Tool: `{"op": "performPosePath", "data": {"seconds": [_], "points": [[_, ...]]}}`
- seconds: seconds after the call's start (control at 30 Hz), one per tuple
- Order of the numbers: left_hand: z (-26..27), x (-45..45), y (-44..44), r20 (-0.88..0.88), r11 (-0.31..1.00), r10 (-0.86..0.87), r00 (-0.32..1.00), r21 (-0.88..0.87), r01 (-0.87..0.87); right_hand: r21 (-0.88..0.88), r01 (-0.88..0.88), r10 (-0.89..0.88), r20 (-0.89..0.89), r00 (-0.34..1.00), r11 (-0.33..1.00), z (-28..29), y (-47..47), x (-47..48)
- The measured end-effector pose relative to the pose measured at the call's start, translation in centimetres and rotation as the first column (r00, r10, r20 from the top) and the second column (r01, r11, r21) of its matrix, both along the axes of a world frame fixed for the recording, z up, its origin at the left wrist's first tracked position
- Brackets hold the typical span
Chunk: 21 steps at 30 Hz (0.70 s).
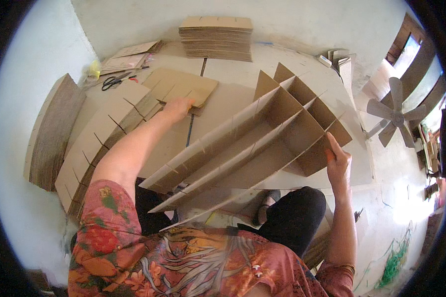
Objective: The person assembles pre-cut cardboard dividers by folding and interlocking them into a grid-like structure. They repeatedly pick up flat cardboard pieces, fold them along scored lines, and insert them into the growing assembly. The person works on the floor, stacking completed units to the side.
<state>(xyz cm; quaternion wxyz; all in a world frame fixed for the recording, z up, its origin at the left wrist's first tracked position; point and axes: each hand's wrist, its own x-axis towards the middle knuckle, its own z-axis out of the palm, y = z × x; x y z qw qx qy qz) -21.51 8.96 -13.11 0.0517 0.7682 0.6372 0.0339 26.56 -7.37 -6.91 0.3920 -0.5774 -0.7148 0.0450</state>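
My right hand grips the near corner of a partly assembled cardboard divider grid. Three long slotted strips run from its far end down to my lap, and two shorter crosspieces interlock with them near that far end. Bare slots show along the rest of the long strips. To the left, my left hand is at the near edge of a small pile of short slotted cardboard pieces, its fingers bent over the edge. Whether it has picked up one piece is hidden by the hand.
A tall stack of cardboard pieces stands against the back wall. Long slotted strips and another thick stack lie left. Black-handled scissors rest near loose cardboard. A fan is at right, above green twine.
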Motion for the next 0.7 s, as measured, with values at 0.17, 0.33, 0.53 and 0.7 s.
{"op": "performPosePath", "data": {"seconds": [0.17, 0.33, 0.53, 0.7], "points": [[0.9, -0.9, 1.3, 0.051, 0.987, -0.123, 0.991, 0.107, 0.117, 0.066, 0.062, -0.067, 0.078, 0.995, 0.996, 2.1, -1.0, -2.1], [2.9, -3.9, 2.7, 0.502, 0.988, -0.019, 0.865, -0.121, 0.092, 0.257, 0.049, -0.060, 0.035, 0.998, 0.965, 4.1, -2.4, -4.5], [8.1, -1.0, 0.2, 0.659, 0.974, -0.080, 0.748, 0.212, -0.082, 0.250, -0.050, 0.101, -0.195, 0.976, 0.967, 5.3, -3.2, -6.6], [13.2, 7.3, -6.1, 0.636, 0.818, -0.481, 0.603, 0.574, 0.048, -0.145, -0.295, 0.071, -0.786, 0.614, 0.944, 7.3, -4.2, -9.9]]}}
